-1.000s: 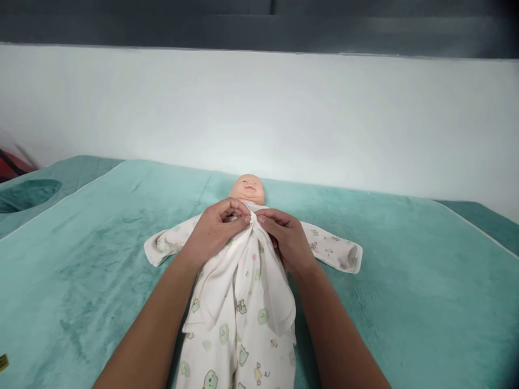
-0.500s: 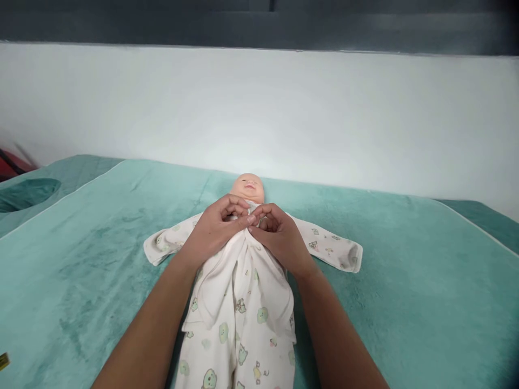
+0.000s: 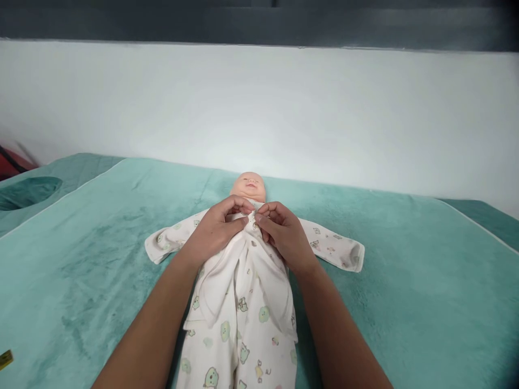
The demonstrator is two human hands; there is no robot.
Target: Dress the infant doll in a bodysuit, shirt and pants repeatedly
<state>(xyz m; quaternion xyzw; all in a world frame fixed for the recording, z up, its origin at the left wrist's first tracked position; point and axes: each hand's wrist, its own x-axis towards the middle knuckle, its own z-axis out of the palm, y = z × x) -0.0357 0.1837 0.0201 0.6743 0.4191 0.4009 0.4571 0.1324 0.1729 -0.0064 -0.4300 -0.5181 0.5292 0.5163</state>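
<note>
The big green blanket point(image 3: 405, 302) goes below the white wall point(image 3: 324, 108). A dark strip point(image 3: 162, 24) runs along 12 o'clock. On the blanket, near the middle and down to 6 o'clock, lies a doll point(image 3: 248, 186), face up, in white pants point(image 3: 227, 346) and a white shirt point(image 3: 211, 286) with little pictures. Its sleeves point just below 9 and 3 o'clock. The right hand point(image 3: 284, 232) has its thumb and pointer finger squeezed on the shirt front. The left hand point(image 3: 217, 229) touches the shirt, fingers bent; I can't tell if they pinch it. A red thing point(image 3: 18, 158) sits toward 9 o'clock, and a tiny yellow piece point(image 3: 5, 359) toward 8.
</note>
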